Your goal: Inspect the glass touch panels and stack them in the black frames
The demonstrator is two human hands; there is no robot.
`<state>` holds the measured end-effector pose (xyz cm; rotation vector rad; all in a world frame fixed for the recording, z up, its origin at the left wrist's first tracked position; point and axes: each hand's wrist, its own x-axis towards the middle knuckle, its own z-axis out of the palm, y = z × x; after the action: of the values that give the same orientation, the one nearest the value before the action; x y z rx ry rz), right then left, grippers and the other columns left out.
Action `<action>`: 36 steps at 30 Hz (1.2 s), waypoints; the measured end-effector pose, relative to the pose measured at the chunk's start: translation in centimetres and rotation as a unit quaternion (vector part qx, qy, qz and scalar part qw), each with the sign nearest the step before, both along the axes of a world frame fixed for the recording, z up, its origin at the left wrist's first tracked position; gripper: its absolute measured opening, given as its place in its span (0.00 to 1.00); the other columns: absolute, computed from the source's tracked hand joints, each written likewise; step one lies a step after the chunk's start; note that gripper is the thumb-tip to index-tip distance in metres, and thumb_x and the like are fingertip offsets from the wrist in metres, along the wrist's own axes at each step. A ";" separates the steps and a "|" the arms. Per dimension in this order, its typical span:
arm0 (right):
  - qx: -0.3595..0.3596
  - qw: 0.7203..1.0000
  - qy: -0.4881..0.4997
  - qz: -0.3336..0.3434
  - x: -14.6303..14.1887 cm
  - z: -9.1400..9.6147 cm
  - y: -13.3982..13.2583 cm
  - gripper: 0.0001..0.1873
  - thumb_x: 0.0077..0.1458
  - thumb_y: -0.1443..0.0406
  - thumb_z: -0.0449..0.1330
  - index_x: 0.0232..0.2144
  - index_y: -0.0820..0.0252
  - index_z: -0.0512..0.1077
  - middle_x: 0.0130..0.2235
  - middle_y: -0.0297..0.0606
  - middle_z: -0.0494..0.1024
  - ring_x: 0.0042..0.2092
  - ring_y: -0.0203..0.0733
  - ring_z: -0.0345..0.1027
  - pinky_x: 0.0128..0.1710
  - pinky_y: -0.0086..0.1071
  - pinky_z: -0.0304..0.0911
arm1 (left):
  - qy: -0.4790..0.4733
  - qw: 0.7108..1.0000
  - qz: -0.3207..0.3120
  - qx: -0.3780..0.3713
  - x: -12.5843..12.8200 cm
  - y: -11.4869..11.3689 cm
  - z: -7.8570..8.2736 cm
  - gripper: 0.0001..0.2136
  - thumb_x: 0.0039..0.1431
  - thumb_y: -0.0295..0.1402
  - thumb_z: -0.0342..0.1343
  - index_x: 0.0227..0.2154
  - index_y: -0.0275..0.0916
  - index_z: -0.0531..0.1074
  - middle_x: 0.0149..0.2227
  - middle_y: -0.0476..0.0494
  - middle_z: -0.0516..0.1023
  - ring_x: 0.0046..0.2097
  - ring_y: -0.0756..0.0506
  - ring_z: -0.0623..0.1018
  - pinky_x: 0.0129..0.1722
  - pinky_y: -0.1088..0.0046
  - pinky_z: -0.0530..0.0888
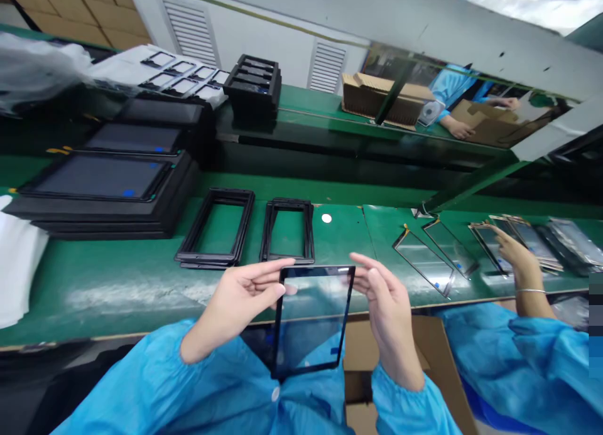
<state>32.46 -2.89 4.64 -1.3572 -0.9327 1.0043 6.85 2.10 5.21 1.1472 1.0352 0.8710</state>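
Observation:
I hold a clear glass panel with a black border upright over my lap, near the front edge of the green table. My left hand grips its upper left corner, fingers closed on the edge. My right hand pinches its upper right corner. Both my sleeves are blue. Two black rectangular frames lie flat on the table just beyond the panel.
Stacked black trays with dark screens sit at left, white sheets beside them. A co-worker's hand at right touches glass panels laid on the table. A cardboard box stands below. More trays and boxes lie behind.

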 end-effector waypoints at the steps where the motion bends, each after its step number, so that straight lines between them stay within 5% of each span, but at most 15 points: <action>1: -0.022 0.999 0.035 0.023 0.0 0.4 0.6 0.19 0.66 0.50 0.63 0.46 0.55 0.84 0.35 0.42 0.88 0.35 0.48 0.84 0.41 0.43 0.80 | 0.004 1.000 0.000 0.009 -0.2 -0.2 0.0 0.19 0.59 0.34 0.69 0.53 0.39 0.84 0.35 0.40 0.90 0.40 0.39 0.90 0.32 0.77 0.84; 5: -0.036 0.996 0.066 0.042 -0.6 1.5 1.6 0.16 0.57 0.51 0.72 0.31 0.57 0.83 0.24 0.37 0.84 0.25 0.45 0.80 0.33 0.37 0.79 | 0.007 1.000 0.008 0.028 -0.8 -0.5 -0.2 0.19 0.59 0.35 0.70 0.53 0.41 0.84 0.37 0.41 0.90 0.40 0.39 0.90 0.34 0.77 0.85; 14: -0.004 0.999 -0.035 -0.014 -2.3 1.8 0.9 0.09 0.60 0.59 0.68 0.29 0.57 0.81 0.24 0.35 0.84 0.26 0.42 0.81 0.32 0.31 0.76 | 0.036 0.999 -0.011 0.004 -1.3 0.1 -0.5 0.19 0.56 0.40 0.73 0.50 0.41 0.86 0.34 0.39 0.90 0.39 0.38 0.90 0.35 0.76 0.86; 18: 0.031 0.997 -0.051 -0.046 -3.1 1.2 0.5 0.07 0.61 0.61 0.66 0.33 0.56 0.82 0.27 0.36 0.87 0.29 0.43 0.84 0.32 0.29 0.76 | 0.023 1.000 0.019 -0.004 -1.3 0.1 -0.5 0.19 0.52 0.42 0.75 0.47 0.42 0.87 0.33 0.40 0.90 0.37 0.38 0.90 0.32 0.79 0.84; 25: 0.000 0.999 0.014 0.037 -2.7 0.4 -0.5 0.11 0.63 0.57 0.68 0.44 0.57 0.82 0.30 0.40 0.88 0.33 0.49 0.87 0.36 0.35 0.81 | 0.045 0.999 0.006 0.010 -2.1 0.3 -1.1 0.20 0.55 0.46 0.73 0.48 0.44 0.86 0.36 0.40 0.90 0.36 0.37 0.90 0.33 0.73 0.86; 28: -0.011 0.998 0.008 0.054 -3.0 0.5 -0.7 0.12 0.64 0.56 0.68 0.44 0.57 0.82 0.32 0.41 0.89 0.33 0.49 0.87 0.35 0.35 0.81 | 0.107 0.988 -0.034 0.104 -2.0 0.5 -0.2 0.17 0.62 0.44 0.67 0.51 0.48 0.85 0.52 0.40 0.87 0.49 0.36 0.88 0.45 0.69 0.86; 31: -0.020 0.995 -0.003 0.097 -4.1 0.8 -0.3 0.13 0.61 0.56 0.69 0.44 0.57 0.82 0.34 0.39 0.89 0.33 0.48 0.87 0.37 0.35 0.82 | 0.210 0.938 -0.108 0.255 -1.3 0.7 1.3 0.21 0.62 0.40 0.67 0.58 0.54 0.81 0.66 0.45 0.77 0.65 0.33 0.78 0.63 0.60 0.76; 33: -0.025 0.992 0.011 0.126 -4.4 1.2 0.0 0.16 0.58 0.55 0.72 0.45 0.56 0.82 0.34 0.37 0.89 0.33 0.46 0.86 0.37 0.35 0.81 | 0.232 0.916 -0.184 0.269 -0.8 0.9 2.1 0.26 0.64 0.39 0.65 0.65 0.57 0.75 0.60 0.46 0.82 0.59 0.34 0.83 0.60 0.60 0.78; 36: -0.047 0.990 0.034 0.129 -3.2 1.4 0.3 0.20 0.58 0.50 0.71 0.45 0.56 0.83 0.35 0.39 0.89 0.35 0.46 0.86 0.41 0.38 0.80 | 0.186 0.943 -0.226 0.159 -0.8 1.2 2.6 0.25 0.70 0.39 0.59 0.68 0.54 0.70 0.43 0.46 0.89 0.37 0.41 0.88 0.39 0.69 0.84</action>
<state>29.25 -2.55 6.08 -1.2933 -1.0387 1.2974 6.01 3.26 7.81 1.7914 0.8872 0.4672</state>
